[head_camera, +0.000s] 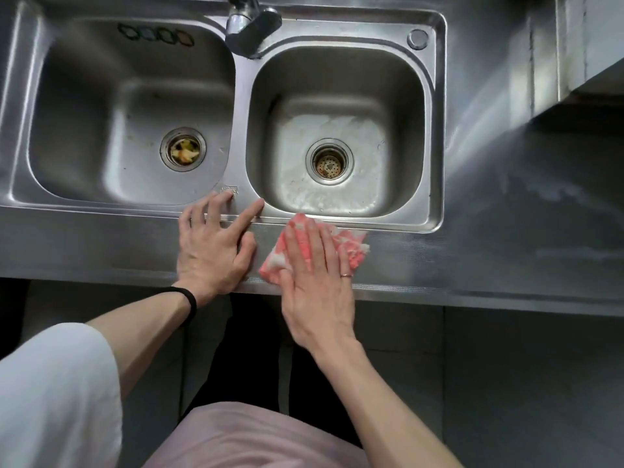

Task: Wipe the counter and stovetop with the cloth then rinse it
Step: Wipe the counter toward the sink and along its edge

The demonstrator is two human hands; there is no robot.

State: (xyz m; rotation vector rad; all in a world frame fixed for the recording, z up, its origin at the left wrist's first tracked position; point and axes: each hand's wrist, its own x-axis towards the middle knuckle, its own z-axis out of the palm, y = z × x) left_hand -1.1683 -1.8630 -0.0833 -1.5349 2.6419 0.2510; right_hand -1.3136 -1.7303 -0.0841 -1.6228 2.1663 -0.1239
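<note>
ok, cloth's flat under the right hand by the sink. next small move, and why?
Probably slide the right hand and cloth rightward along the counter: the hand presses flat on the cloth in front of the right basin, the left hand rests beside it, and the counter to the right looks streaked.

A: How many basins have you got there?
B: You have two, left basin [84,113] and right basin [337,79], and two drains, left drain [182,148] and right drain [329,161].
A: What else?
B: One faucet [251,25], one cloth [351,244], one ring [346,274], one wristband [189,304], plus your left grip [212,248] and right grip [314,282].
</note>
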